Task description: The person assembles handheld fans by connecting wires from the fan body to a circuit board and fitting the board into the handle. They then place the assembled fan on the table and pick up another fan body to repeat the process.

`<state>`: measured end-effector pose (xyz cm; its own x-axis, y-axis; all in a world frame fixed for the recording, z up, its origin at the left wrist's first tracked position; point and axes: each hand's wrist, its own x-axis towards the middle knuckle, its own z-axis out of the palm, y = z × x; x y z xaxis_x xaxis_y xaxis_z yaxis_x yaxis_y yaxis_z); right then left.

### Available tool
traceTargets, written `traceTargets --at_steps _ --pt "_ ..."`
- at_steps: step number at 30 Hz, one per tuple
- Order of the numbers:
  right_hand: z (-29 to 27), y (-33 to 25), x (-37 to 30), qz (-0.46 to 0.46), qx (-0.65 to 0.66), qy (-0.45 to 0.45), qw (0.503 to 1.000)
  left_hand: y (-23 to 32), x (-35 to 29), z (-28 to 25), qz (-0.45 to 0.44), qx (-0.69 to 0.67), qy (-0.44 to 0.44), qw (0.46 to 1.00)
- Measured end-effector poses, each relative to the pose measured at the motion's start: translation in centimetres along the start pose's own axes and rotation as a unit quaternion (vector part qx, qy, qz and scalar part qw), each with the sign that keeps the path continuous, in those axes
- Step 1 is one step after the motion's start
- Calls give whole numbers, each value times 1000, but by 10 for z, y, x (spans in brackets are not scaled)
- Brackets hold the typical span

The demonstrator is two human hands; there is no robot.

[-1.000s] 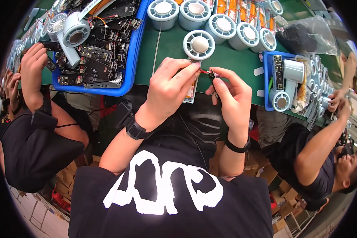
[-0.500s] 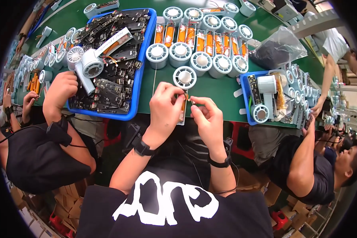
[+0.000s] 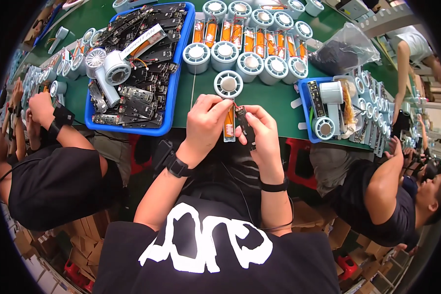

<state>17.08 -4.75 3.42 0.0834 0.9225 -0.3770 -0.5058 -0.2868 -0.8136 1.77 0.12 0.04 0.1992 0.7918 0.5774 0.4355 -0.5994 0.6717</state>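
Right in front of me lies a pale blue handheld fan [image 3: 228, 84], its round head pointing away and its open handle toward me. An orange battery [image 3: 229, 125] shows inside the handle. My left hand [image 3: 204, 122] is closed at the neck of the fan, fingertips pinching thin red wires [image 3: 235, 105]. In my right hand [image 3: 262, 131] a narrow black circuit board [image 3: 244, 128] is held upright between thumb and fingers, just right of the handle. Its upper end meets the wires; whether they are joined is too small to tell.
A blue tray [image 3: 167, 110] full of circuit boards, with fan parts on top, stands at left. Several open fans [image 3: 250, 66] stand in rows beyond. At right are a smaller blue tray [image 3: 308, 125] and a clear bag [image 3: 345, 51] of dark material. Co-workers sit on both sides.
The circuit board now shows in my right hand, where fingertips were pinched at the wires before. My left hand stays at the fan's neck. The left co-worker's hand has moved away from the large tray.
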Motion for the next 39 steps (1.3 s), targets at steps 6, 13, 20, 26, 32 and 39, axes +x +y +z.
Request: traceTargets --at_steps 6,13,20,26,32,39 --pt "2 -1 0 -5 -26 -12 1000 16 1 -6 36 103 -56 992" --pt "6 -10 2 1 -60 -8 998 15 1 -7 8 90 -68 994" --pt "9 -14 6 16 -46 -2 999 16 5 -6 10 97 -61 993" --pt "21 -3 9 -87 -195 61 975 15 0 -5 -106 -72 3 992" --pt "37 15 2 -235 -361 139 892 5 -4 -9 -153 -158 12 975" --pt "44 32 2 -362 -569 206 709 -3 -9 -11 -147 -173 -9 974"
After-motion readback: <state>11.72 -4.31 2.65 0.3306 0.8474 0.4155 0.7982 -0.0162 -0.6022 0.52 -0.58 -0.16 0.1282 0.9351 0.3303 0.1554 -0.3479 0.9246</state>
